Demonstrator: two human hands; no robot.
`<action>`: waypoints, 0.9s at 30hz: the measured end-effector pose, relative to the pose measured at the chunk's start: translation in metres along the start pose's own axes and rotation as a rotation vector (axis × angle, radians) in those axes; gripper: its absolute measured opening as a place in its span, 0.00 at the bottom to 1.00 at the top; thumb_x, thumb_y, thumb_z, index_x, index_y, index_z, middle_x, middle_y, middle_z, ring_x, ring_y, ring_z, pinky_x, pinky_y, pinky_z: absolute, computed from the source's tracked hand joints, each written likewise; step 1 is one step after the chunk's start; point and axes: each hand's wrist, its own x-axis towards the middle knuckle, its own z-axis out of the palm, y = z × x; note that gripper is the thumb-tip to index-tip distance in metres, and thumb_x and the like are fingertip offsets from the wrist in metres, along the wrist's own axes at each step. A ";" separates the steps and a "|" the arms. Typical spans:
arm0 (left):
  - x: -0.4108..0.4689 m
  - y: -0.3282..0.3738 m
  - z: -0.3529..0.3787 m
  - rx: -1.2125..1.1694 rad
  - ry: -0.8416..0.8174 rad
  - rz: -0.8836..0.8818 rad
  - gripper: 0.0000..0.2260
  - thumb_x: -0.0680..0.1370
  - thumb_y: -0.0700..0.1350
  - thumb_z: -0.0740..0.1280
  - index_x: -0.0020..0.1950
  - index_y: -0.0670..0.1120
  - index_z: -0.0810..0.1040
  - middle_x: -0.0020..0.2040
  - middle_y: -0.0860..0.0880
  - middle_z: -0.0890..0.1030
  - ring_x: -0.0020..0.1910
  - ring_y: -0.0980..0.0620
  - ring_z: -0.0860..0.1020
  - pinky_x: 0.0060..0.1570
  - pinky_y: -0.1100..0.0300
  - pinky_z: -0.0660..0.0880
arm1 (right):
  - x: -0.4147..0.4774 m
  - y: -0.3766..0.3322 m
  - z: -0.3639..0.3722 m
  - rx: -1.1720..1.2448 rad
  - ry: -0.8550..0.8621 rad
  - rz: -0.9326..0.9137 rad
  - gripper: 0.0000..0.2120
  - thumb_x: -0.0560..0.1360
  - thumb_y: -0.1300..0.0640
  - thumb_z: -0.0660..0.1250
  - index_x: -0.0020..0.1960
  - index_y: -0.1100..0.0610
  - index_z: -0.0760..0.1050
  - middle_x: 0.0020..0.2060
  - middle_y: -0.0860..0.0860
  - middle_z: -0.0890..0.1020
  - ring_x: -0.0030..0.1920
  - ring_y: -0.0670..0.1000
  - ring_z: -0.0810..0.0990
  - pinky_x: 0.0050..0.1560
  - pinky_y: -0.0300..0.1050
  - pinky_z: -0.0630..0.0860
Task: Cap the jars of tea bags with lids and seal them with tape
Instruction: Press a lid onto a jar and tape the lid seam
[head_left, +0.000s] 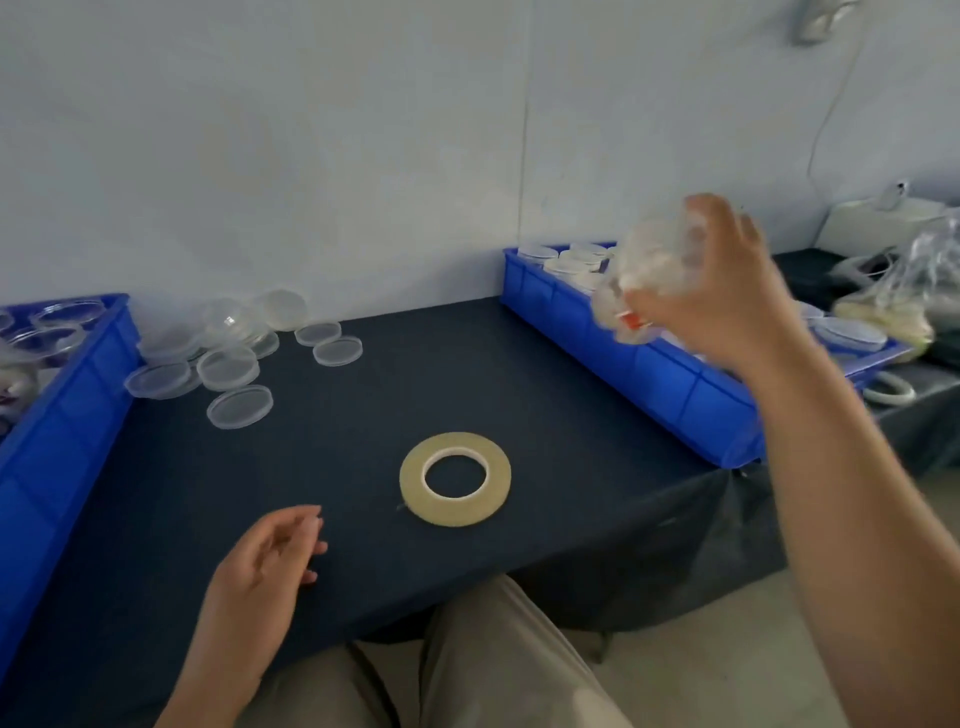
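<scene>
While the right hand (727, 296) clasps a jar (649, 265) over the bin (675, 387), likely stowing it, the left hand (260, 566) hovers empty, fingers loosely curled, by the tape (410, 483).

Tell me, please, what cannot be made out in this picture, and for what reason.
Head view:
- The jar in the right hand: motion blur and fingers hide whether it has a lid.
- The left blue bin: cut off by the left edge; contents mostly unseen.
- The right blue bin: its middle hidden behind the right hand and arm.
- The tape roll: loose end too small to find.
</scene>
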 end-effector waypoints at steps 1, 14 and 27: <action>0.001 -0.002 -0.002 -0.060 0.007 -0.002 0.09 0.82 0.58 0.65 0.53 0.63 0.85 0.53 0.57 0.87 0.50 0.57 0.85 0.52 0.52 0.78 | 0.017 0.012 -0.014 -0.103 -0.023 0.031 0.44 0.68 0.46 0.79 0.78 0.44 0.61 0.69 0.52 0.70 0.62 0.55 0.76 0.56 0.51 0.74; 0.008 -0.009 -0.002 -0.014 0.042 -0.006 0.09 0.84 0.53 0.67 0.52 0.63 0.86 0.50 0.55 0.88 0.48 0.53 0.86 0.54 0.44 0.81 | 0.051 0.151 0.015 -0.270 -0.383 0.555 0.50 0.72 0.32 0.75 0.84 0.52 0.57 0.78 0.58 0.68 0.70 0.63 0.74 0.64 0.60 0.74; 0.003 0.000 0.006 0.052 0.011 0.064 0.13 0.84 0.48 0.68 0.46 0.65 0.85 0.48 0.57 0.87 0.45 0.59 0.84 0.42 0.63 0.81 | 0.083 0.147 0.053 -0.353 -0.389 0.659 0.39 0.85 0.30 0.51 0.86 0.54 0.55 0.82 0.60 0.64 0.70 0.64 0.73 0.68 0.60 0.69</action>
